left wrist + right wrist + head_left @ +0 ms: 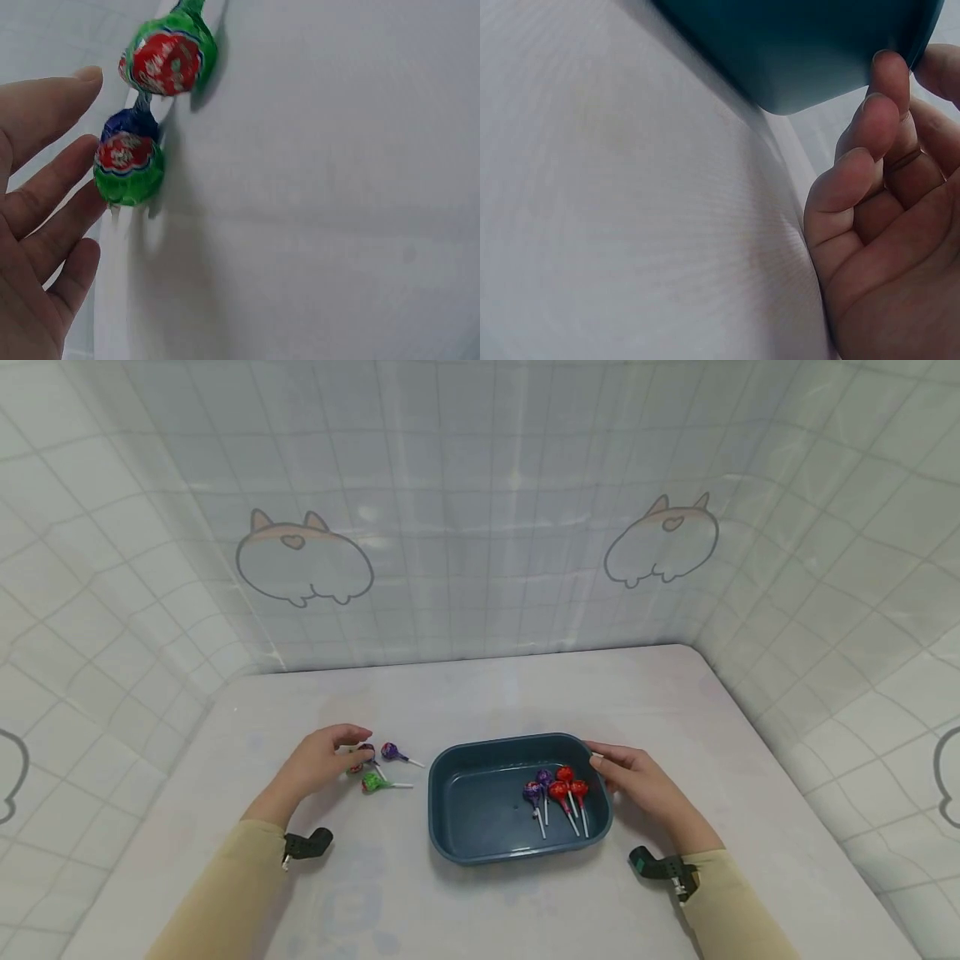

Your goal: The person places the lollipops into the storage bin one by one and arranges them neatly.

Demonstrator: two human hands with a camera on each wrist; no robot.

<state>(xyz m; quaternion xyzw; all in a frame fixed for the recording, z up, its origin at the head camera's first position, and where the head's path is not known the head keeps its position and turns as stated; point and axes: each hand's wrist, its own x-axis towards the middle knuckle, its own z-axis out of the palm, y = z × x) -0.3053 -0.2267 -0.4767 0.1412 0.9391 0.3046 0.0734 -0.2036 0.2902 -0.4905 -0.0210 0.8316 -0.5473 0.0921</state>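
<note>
On the left of the table, my left hand [327,762] reaches over a few wrapped lollipops, thumb and forefinger apart. Just under it lies a dark-wrapped lollipop [366,748], partly covered by the fingers. A green lollipop [372,783] and a purple lollipop [391,752] lie beside it. In the left wrist view, a blue-and-green lollipop [129,169] is right at the fingertips. My right hand [633,777] grips the right rim of a dark blue tray [450,852], thumb at the rim and fingers against the outer wall [817,67].
Several red lollipops [558,790] and purple lollipops [532,791] lie in the right part of the tray, sticks toward the near side. A pale cloth covers the table [480,693]. Tiled-pattern curtains [480,527] stand at the back and both sides.
</note>
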